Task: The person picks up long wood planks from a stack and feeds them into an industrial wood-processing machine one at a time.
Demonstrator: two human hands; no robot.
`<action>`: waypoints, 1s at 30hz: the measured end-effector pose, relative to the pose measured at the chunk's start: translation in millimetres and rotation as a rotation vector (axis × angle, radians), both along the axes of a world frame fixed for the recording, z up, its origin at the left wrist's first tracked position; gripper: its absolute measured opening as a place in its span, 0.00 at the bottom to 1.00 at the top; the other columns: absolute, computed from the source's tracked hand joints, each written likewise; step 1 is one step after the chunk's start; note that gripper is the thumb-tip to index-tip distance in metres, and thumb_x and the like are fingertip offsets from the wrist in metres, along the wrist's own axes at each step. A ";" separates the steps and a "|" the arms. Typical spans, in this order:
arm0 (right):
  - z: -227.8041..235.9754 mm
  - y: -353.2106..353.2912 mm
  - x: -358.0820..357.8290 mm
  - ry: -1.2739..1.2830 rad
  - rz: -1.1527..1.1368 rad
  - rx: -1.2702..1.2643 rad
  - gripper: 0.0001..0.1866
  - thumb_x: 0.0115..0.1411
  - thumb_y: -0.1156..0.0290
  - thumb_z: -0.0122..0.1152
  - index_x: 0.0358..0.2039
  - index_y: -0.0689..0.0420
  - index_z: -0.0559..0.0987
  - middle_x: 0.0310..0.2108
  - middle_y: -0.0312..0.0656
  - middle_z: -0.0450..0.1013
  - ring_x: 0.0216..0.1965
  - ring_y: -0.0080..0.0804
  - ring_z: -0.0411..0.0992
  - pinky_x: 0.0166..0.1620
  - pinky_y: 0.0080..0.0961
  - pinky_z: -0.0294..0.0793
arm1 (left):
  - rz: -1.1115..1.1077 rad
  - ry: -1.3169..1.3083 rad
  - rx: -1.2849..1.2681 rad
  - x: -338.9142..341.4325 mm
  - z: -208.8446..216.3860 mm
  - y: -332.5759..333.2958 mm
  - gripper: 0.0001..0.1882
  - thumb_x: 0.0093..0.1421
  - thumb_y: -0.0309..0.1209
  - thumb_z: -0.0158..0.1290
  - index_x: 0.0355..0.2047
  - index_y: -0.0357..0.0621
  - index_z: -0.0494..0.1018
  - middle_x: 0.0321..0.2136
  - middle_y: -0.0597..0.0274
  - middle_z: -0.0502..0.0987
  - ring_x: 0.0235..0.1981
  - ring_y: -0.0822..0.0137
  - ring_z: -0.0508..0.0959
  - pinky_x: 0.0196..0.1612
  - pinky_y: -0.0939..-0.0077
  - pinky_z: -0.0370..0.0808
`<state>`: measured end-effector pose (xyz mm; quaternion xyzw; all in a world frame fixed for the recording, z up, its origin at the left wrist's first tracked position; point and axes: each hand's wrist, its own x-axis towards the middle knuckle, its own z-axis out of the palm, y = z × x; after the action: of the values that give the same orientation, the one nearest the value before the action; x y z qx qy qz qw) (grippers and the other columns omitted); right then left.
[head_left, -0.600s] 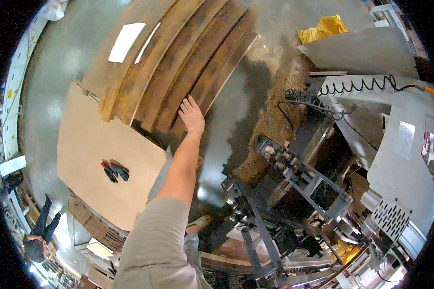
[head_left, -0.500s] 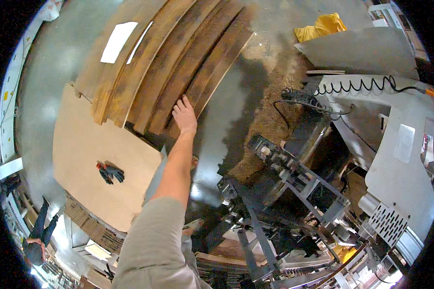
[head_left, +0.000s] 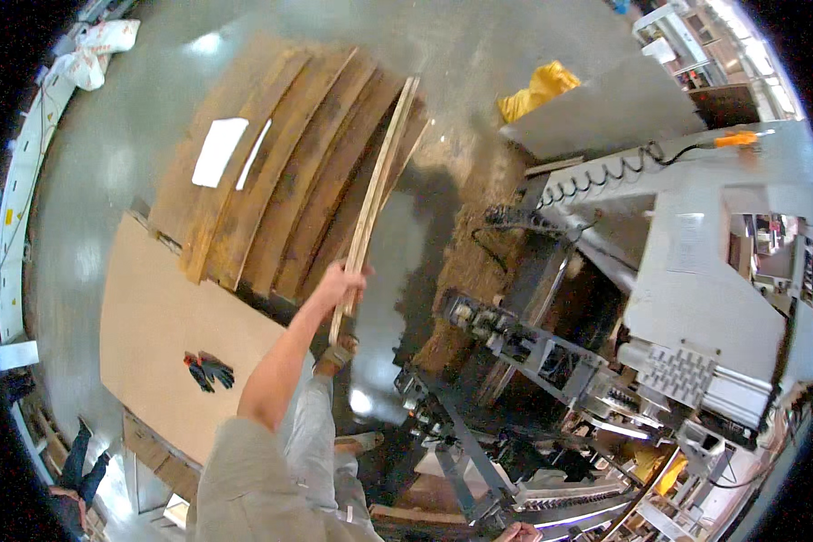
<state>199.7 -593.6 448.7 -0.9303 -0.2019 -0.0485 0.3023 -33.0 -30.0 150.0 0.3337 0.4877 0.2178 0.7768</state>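
My left hand (head_left: 341, 282) is closed around a long, narrow wooden board (head_left: 375, 190), tilted on its edge so its pale layered side shows. It stands at the right of several brown wooden boards (head_left: 289, 194) lying side by side, and its near end is beside my shoe. At the lower edge, only a little of my right hand (head_left: 519, 533) shows, beside the metal rails of the machine; its grip is cut off by the frame. Two white sheets lie on the boards, the larger paper (head_left: 219, 152) at the left.
A tan panel (head_left: 172, 316) with dark gloves (head_left: 210, 371) on it is at the left. To the right stands a large grey machine (head_left: 696, 298) with a black coiled hose (head_left: 605, 176) and metal rails (head_left: 537, 352). Sawdust (head_left: 479, 235) covers floor beside it. Another person (head_left: 77, 470) is at the lower left.
My left hand has gone from resting on the boards to gripping one, lifted up on its edge and drawn nearer. My right hand has come into view at the bottom. The view has shifted.
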 end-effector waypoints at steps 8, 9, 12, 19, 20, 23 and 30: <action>55.8 100.7 -32.5 -0.339 0.242 -0.064 0.16 0.60 0.73 0.70 0.46 0.62 0.77 0.34 0.44 0.75 0.33 0.30 0.72 0.31 0.24 0.73 | -0.073 -0.484 -0.028 -5.7 222.0 -161.5 0.31 0.50 0.27 0.62 0.57 0.39 0.70 0.45 0.60 0.79 0.30 0.69 0.80 0.35 0.70 0.80; 44.3 104.3 -20.5 0.013 0.287 -0.002 0.29 0.60 0.67 0.71 0.58 0.59 0.67 0.49 0.47 0.69 0.49 0.34 0.68 0.48 0.32 0.70 | -0.079 -0.521 0.045 1.3 261.8 -176.3 0.32 0.50 0.28 0.63 0.57 0.39 0.70 0.45 0.60 0.79 0.30 0.69 0.80 0.36 0.70 0.80; 107.9 205.6 -37.9 0.748 0.434 0.419 0.40 0.54 0.65 0.76 0.64 0.61 0.66 0.51 0.45 0.73 0.58 0.37 0.68 0.61 0.36 0.67 | -0.362 -0.638 0.101 15.1 322.8 -214.9 0.34 0.50 0.30 0.65 0.59 0.40 0.68 0.44 0.61 0.79 0.35 0.69 0.81 0.41 0.68 0.80; 213.7 199.4 -62.6 0.412 0.573 0.288 0.36 0.46 0.62 0.81 0.52 0.65 0.75 0.40 0.47 0.81 0.43 0.31 0.80 0.48 0.31 0.78 | -1.108 -0.679 0.380 55.7 364.4 -291.5 0.28 0.65 0.39 0.63 0.59 0.39 0.69 0.50 0.64 0.77 0.52 0.71 0.74 0.57 0.72 0.71; 214.3 177.3 -69.4 0.354 0.512 0.234 0.35 0.46 0.62 0.81 0.51 0.65 0.76 0.40 0.50 0.81 0.43 0.33 0.81 0.48 0.32 0.79 | -1.172 -0.646 0.408 55.1 360.8 -285.1 0.29 0.65 0.39 0.62 0.61 0.38 0.67 0.52 0.65 0.76 0.53 0.71 0.73 0.58 0.73 0.70; 203.1 99.0 -77.3 0.350 0.462 0.287 0.37 0.45 0.58 0.80 0.51 0.66 0.76 0.38 0.54 0.82 0.41 0.38 0.83 0.45 0.33 0.80 | -0.589 -1.142 -0.009 85.8 385.5 -275.7 0.36 0.73 0.54 0.40 0.69 0.40 0.59 0.67 0.49 0.66 0.67 0.58 0.66 0.70 0.59 0.61; 170.0 -10.2 -114.5 0.401 0.292 0.070 0.35 0.44 0.57 0.82 0.47 0.65 0.78 0.30 0.51 0.82 0.31 0.33 0.82 0.36 0.30 0.80 | -0.325 -1.063 -0.325 130.0 440.4 -325.3 0.43 0.65 0.70 0.39 0.61 0.44 0.68 0.57 0.52 0.75 0.55 0.50 0.76 0.61 0.48 0.71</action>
<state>85.1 -603.9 618.7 -0.8712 -0.2685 0.1742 0.3722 97.0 -355.3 590.4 0.1256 0.0003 0.1556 0.9798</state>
